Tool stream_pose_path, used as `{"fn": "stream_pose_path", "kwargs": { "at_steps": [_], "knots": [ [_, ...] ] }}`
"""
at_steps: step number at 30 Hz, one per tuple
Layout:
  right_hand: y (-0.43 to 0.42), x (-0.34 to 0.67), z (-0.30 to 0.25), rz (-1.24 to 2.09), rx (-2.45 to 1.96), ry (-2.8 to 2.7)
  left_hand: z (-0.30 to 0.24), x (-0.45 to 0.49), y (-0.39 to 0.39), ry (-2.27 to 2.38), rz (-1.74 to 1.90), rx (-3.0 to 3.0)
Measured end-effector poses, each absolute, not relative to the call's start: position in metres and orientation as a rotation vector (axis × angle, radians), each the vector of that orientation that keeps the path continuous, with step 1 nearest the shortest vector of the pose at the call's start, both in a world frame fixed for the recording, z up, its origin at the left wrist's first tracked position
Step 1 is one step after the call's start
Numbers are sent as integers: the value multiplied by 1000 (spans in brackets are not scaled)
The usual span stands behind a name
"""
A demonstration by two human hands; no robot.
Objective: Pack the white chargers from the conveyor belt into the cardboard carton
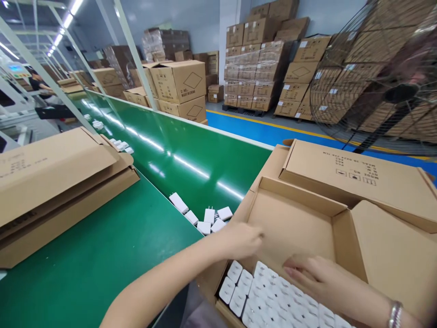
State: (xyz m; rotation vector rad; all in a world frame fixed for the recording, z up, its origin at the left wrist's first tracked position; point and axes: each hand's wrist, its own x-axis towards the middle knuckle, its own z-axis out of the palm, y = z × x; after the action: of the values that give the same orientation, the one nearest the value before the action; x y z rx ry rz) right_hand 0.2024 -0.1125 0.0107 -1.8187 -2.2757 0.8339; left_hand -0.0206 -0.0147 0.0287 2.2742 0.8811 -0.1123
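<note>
An open cardboard box (pixel 297 218) stands at the lower right, its floor partly packed with several white chargers (pixel 273 298) in rows. My left hand (pixel 241 239) reaches over the box's left wall, fingers curled toward the inside; what it holds, if anything, is hidden. Inside the box, my right hand (pixel 312 275) lies flat on the packed chargers with its fingers stretched out. A silver bracelet (pixel 396 314) is on that wrist. Several loose white chargers (pixel 205 218) lie on the green conveyor belt (pixel 191 159) just left of the box.
A stack of flat cardboard boxes (pixel 58 182) lies on the green table at left. More chargers (pixel 119 145) sit farther up the belt. A large black fan (pixel 385 77) stands at right. Stacked cartons (pixel 262 68) fill the back. A person (pixel 37 84) works far left.
</note>
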Motion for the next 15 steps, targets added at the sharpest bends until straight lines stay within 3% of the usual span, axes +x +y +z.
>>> {"fn": "stream_pose_path", "kwargs": {
  "at_steps": [5, 10, 15],
  "knots": [
    [-59, 159, 28, 539, -1928, -2407, 38, -69, 23, 1605, -241, 2247],
    [6, 76, 14, 426, -1825, -2563, 0, -72, 29, 1773, -316, 2125],
    [42, 41, -15, 565, -1769, -2590, -10, -66, 37, 1848, -196, 1978]
  ]
}}
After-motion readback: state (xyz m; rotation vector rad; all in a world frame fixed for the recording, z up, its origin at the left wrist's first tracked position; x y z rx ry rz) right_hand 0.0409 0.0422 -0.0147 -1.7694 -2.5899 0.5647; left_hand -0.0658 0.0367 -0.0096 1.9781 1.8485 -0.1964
